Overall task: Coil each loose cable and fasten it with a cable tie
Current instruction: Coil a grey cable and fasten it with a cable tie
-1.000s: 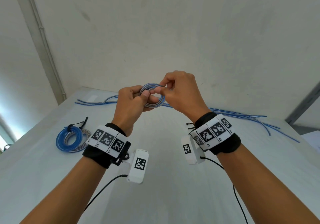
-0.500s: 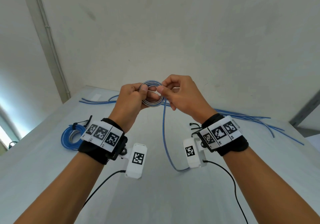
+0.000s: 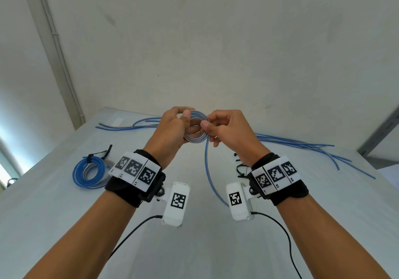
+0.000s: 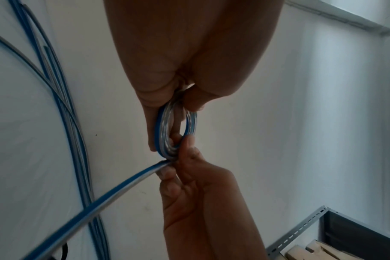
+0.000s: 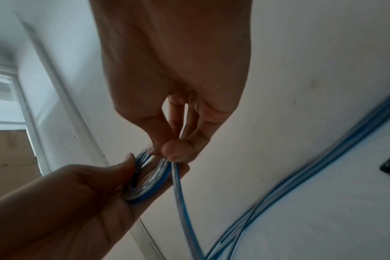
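I hold a small coil of blue-and-silver cable [image 3: 197, 137] in the air above the white table [image 3: 64, 224]. My left hand [image 3: 172, 132] grips the coil's left side, thumb on its rim; the same coil [image 4: 165, 130] shows edge-on in the left wrist view. My right hand [image 3: 224, 131] pinches the cable at the coil's right edge [image 5: 163, 168]. The cable's loose tail [image 3: 210, 179] hangs down from that pinch toward the table, seen too as a tail [image 5: 181, 202] in the right wrist view.
A finished blue-and-silver coil [image 3: 90, 174] with a black tie [image 3: 89, 157] lies at the table's left. Several loose blue cables [image 3: 302, 146] stretch along the far edge by the wall. Black cable ties [image 3: 239, 168] lie right of centre. A metal shelf [image 4: 336, 234] stands beside the table.
A tail of cable now hangs from the coil, where a second ago none showed. Both hands have shifted slightly down and my right hand has moved to the coil's right edge.
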